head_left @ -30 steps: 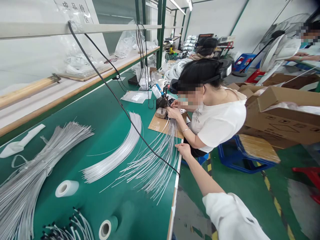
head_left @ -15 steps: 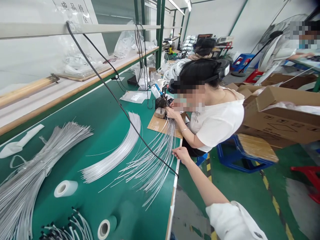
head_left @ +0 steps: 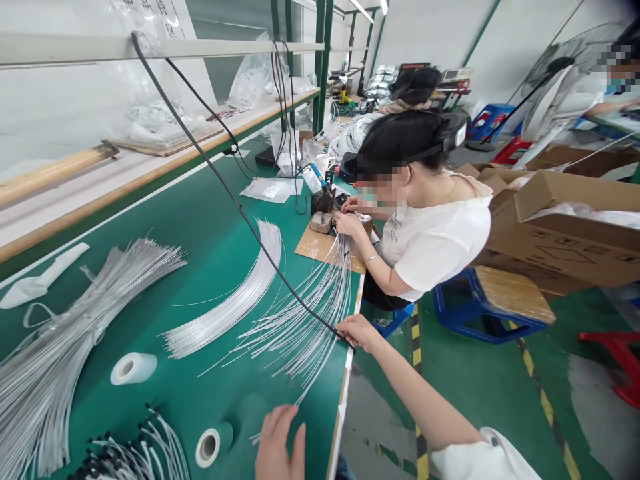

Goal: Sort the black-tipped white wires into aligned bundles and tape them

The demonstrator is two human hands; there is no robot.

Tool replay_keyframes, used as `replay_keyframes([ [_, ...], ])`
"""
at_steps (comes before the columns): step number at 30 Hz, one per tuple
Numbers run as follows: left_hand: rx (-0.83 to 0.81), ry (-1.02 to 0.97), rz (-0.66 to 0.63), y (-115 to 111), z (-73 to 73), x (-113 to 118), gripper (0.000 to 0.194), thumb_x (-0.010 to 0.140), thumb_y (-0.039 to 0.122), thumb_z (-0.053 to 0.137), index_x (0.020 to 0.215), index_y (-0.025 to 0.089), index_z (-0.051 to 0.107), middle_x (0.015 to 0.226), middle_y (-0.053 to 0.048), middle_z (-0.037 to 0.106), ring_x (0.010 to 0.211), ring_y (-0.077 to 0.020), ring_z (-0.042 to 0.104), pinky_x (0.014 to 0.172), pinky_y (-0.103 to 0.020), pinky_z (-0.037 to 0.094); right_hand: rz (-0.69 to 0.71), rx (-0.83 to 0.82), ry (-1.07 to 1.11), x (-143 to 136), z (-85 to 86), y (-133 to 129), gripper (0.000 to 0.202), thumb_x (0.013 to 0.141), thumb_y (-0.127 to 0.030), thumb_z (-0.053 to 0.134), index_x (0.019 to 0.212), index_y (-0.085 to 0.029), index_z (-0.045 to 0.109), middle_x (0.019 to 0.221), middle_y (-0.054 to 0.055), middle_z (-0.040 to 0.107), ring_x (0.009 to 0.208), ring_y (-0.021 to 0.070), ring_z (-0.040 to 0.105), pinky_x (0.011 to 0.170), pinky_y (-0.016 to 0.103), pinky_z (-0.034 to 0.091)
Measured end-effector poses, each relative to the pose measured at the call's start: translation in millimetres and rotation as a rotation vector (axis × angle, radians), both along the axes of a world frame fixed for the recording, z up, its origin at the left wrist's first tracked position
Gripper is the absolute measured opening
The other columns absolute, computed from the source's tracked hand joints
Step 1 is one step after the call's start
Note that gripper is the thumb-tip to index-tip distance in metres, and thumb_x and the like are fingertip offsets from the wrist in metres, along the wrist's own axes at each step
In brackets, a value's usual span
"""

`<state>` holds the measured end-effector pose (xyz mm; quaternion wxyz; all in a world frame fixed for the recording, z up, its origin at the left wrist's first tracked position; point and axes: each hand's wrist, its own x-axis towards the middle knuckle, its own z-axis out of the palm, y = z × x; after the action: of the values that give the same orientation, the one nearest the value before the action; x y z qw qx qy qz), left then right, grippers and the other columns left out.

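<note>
A loose fan of thin white wires [head_left: 295, 333] spreads over the green table towards its right edge. At that edge my right hand [head_left: 359, 332] is closed in a pinch on a white wire, beside the lower end of a black cable [head_left: 240, 210]. The wire runs from its fingertips down towards my left hand [head_left: 280, 443]. That hand is at the bottom of the view, thumb and fingers apart, with wire ends beside and partly behind it. A co-worker's hands [head_left: 350, 223] are at the far end of the same wires, over a piece of cardboard [head_left: 307, 247].
A curved wire bundle [head_left: 230, 300] and a larger tied bundle [head_left: 85, 333] lie to the left. Two tape rolls [head_left: 134, 369] and black-tipped wires [head_left: 145, 447] sit nearer. The black cable slants across from the shelf rail [head_left: 225, 48]. A blue stool [head_left: 490, 307] stands right.
My left hand has come into view at the bottom. My right hand has moved slightly down and left along the table edge, drawing near the black cable.
</note>
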<state>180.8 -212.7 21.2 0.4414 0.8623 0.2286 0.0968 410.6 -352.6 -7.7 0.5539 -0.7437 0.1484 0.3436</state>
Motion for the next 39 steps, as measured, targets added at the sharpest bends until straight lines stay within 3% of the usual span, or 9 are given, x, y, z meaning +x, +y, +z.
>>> replay_keyframes([
  [3,0.215,0.216,-0.276,-8,2.9,32,0.036,0.082,0.029,0.036,0.106,0.017,0.060,0.107,-0.012,0.059,0.098,-0.0247,0.053,0.080,-0.035,0.043,0.041,0.015,0.026,-2,4.3,1,0.025,0.063,-0.014,0.060,0.041,-0.015,0.049,0.036,0.000,0.055,0.027,0.0027,0.030,0.026,0.015,0.013],
  [6,0.360,0.379,-0.335,-19,1.8,58,0.039,0.081,0.020,0.034,0.115,0.015,0.053,0.110,-0.014,0.057,0.104,-0.0269,0.048,0.082,-0.038,0.039,0.066,0.032,0.043,-3,9.4,1,0.021,0.061,-0.014,0.061,0.041,-0.013,0.053,0.040,0.003,0.059,0.028,0.0026,0.030,0.026,0.015,0.014],
  [11,0.275,0.467,-0.416,-19,-8.0,77,0.038,0.084,0.014,0.029,0.110,0.018,0.057,0.096,-0.011,0.063,0.090,-0.0199,0.057,0.079,-0.030,0.040,0.017,0.065,0.080,-5,8.5,-1,0.021,0.059,-0.010,0.061,0.041,-0.014,0.051,0.038,0.001,0.056,0.028,0.0027,0.030,0.025,0.015,0.013],
  [15,0.247,0.411,-0.392,-3,-9.5,77,0.036,0.084,0.016,0.031,0.103,0.020,0.061,0.096,-0.009,0.064,0.089,-0.0188,0.059,0.078,-0.027,0.042,-0.101,0.103,0.086,3,0.5,-1,0.019,0.062,-0.005,0.061,0.048,-0.013,0.049,0.039,-0.005,0.051,0.028,0.0010,0.029,0.025,0.014,0.014],
  [22,0.194,0.303,-0.332,12,-9.0,82,0.034,0.081,0.019,0.034,0.099,0.017,0.063,0.094,-0.010,0.066,0.087,-0.0195,0.061,0.077,-0.029,0.045,-0.359,0.150,0.056,43,-4.9,-2,0.019,0.086,-0.026,0.048,0.077,-0.011,0.053,0.057,-0.006,0.050,0.035,0.0003,0.036,0.030,0.012,0.028],
  [27,0.143,0.216,-0.224,21,-6.9,79,0.032,0.081,0.025,0.037,0.091,0.017,0.066,0.089,-0.008,0.069,0.081,-0.0193,0.063,0.074,-0.030,0.048,-0.411,0.252,0.086,32,-3.0,-10,0.020,0.082,-0.019,0.051,0.063,-0.012,0.050,0.046,-0.002,0.053,0.031,0.0035,0.042,0.028,0.013,0.032],
  [33,0.130,0.179,-0.215,27,2.0,72,0.029,0.078,0.027,0.041,0.084,0.018,0.068,0.085,-0.007,0.070,0.077,-0.0183,0.064,0.070,-0.029,0.050,-0.412,0.392,0.119,8,-5.5,-21,0.022,0.079,-0.014,0.051,0.057,-0.014,0.048,0.048,0.005,0.059,0.037,0.0063,0.050,0.034,0.013,0.043],
  [36,0.165,0.153,-0.193,28,5.1,75,0.028,0.078,0.027,0.041,0.084,0.019,0.068,0.086,-0.006,0.069,0.076,-0.0184,0.064,0.069,-0.029,0.049,-0.436,0.429,0.058,13,-7.7,-22,0.010,0.073,-0.009,0.056,0.067,-0.014,0.050,0.054,0.003,0.061,0.036,0.0047,0.046,0.030,0.011,0.036],
  [39,0.180,0.126,-0.172,28,3.1,78,0.029,0.079,0.029,0.041,0.082,0.019,0.068,0.084,-0.007,0.069,0.073,-0.0183,0.064,0.068,-0.029,0.049,-0.471,0.429,-0.016,28,-8.7,-19,0.018,0.067,-0.004,0.058,0.076,-0.016,0.048,0.059,-0.001,0.062,0.032,0.0021,0.037,0.026,0.010,0.025],
])
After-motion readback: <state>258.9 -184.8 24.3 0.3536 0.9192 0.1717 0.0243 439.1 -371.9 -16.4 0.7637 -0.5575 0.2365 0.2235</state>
